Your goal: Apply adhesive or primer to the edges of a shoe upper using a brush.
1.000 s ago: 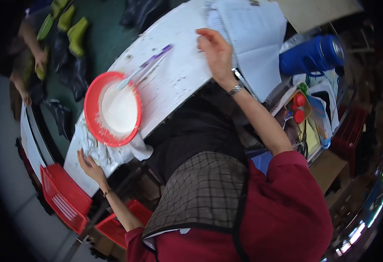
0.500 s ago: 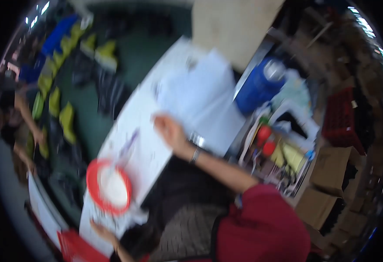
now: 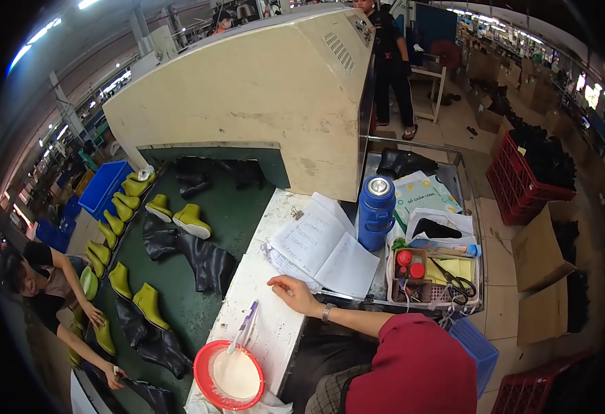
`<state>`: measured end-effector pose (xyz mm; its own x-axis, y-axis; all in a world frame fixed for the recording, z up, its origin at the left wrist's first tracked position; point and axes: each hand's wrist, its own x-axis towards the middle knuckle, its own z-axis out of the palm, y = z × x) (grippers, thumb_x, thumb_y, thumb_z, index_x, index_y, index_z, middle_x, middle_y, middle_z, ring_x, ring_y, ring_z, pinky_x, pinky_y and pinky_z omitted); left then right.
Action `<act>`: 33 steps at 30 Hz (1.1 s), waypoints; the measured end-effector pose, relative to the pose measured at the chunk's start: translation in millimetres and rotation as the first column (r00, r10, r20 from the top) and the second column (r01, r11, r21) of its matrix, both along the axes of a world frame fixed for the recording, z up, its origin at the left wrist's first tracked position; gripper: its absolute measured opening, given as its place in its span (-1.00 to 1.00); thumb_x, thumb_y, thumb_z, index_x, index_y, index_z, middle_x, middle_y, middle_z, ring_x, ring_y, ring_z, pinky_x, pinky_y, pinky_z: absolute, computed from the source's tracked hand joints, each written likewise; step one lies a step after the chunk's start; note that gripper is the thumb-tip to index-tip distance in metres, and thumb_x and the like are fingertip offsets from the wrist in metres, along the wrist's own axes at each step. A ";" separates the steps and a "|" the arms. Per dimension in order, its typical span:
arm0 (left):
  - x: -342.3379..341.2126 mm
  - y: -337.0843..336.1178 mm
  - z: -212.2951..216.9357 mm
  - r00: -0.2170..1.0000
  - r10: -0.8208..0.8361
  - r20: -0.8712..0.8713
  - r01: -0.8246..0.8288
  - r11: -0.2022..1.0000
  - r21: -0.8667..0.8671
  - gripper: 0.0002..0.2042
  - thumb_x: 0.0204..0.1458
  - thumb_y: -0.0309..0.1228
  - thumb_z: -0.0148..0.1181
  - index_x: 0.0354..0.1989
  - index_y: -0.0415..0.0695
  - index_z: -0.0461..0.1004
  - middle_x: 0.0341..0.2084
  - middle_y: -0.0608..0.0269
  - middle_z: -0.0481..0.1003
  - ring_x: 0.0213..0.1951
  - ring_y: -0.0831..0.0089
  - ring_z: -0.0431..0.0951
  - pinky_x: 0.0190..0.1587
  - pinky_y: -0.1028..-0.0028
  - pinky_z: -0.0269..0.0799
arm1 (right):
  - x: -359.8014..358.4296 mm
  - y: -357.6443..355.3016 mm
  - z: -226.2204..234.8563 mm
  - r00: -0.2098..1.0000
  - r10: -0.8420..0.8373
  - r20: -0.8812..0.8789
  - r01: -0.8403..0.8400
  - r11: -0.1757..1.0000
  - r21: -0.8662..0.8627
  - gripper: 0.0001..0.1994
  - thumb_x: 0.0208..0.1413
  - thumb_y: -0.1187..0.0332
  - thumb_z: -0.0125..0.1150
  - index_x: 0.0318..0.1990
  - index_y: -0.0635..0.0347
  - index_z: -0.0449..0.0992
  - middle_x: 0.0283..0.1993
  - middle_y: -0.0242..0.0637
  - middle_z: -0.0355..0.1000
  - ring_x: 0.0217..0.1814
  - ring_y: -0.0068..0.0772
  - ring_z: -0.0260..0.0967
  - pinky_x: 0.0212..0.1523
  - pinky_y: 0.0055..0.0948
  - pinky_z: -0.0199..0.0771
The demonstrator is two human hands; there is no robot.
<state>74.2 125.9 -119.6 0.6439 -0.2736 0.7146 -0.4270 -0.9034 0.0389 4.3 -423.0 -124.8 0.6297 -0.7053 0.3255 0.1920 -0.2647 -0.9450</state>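
Observation:
My right hand [image 3: 295, 294] rests near the right edge of the white tabletop [image 3: 275, 321], below an open notebook [image 3: 316, 248] with handwritten pages. Its fingers reach out to the left, slightly bent, and nothing shows in them; a watch is on the wrist. Closer to me, a red bowl [image 3: 202, 376] holds a creamy white paste [image 3: 237, 376]. A slim brush [image 3: 248, 319] with a purple and white handle slants up from the bowl over its far rim. My left hand is out of view.
A green conveyor [image 3: 199, 317] carries black boots [image 3: 209, 259] and yellow-green shoe lasts [image 3: 149, 303] into a large beige machine [image 3: 247, 90]. A co-worker [image 3: 75, 290] handles pieces at left. To my right are a blue flask [image 3: 377, 214] and a basket [image 3: 447, 297] with scissors [image 3: 454, 278].
My view has swung up and levelled, bringing the machine into sight. My left hand, earlier beside the bowl, has left the picture. My right hand now lies below the notebook.

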 end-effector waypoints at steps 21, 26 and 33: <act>13.6 30.7 -15.8 0.998 0.013 -0.056 -0.004 0.986 0.168 -0.67 0.25 -0.35 0.16 0.06 -0.33 0.50 -0.10 -0.27 0.55 -0.07 -0.12 0.58 0.05 0.12 0.52 | 4.5 7.0 -1.7 0.999 -0.050 0.003 0.050 0.996 -0.071 -0.82 0.28 0.35 0.23 -0.08 0.25 0.59 -0.25 -0.30 0.58 -0.32 -0.60 0.47 -0.26 -0.54 0.50; 12.7 24.0 -12.0 0.997 0.026 -0.072 -0.016 0.990 0.138 -0.66 0.24 -0.35 0.16 0.07 -0.36 0.48 -0.08 -0.31 0.53 -0.04 -0.13 0.56 0.06 0.12 0.51 | 6.8 7.4 -3.8 0.998 -0.058 0.005 0.058 0.996 -0.066 -0.81 0.28 0.33 0.24 -0.09 0.25 0.59 -0.28 -0.32 0.57 -0.36 -0.60 0.45 -0.30 -0.55 0.48; 1.8 20.3 -15.2 0.992 0.066 -0.105 -0.057 0.995 0.082 -0.64 0.24 -0.36 0.17 0.07 -0.40 0.46 -0.05 -0.35 0.50 0.00 -0.14 0.52 0.08 0.11 0.49 | 6.3 10.0 -0.6 0.998 -0.057 -0.013 0.056 0.994 -0.090 -0.82 0.26 0.33 0.26 -0.12 0.25 0.59 -0.32 -0.34 0.56 -0.40 -0.61 0.44 -0.33 -0.55 0.46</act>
<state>76.0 146.2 -134.8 0.7331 -0.2835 0.6181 -0.3678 -0.9299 0.0096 10.7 -413.0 -125.4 0.5949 -0.7085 0.3796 0.1602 -0.3582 -0.9198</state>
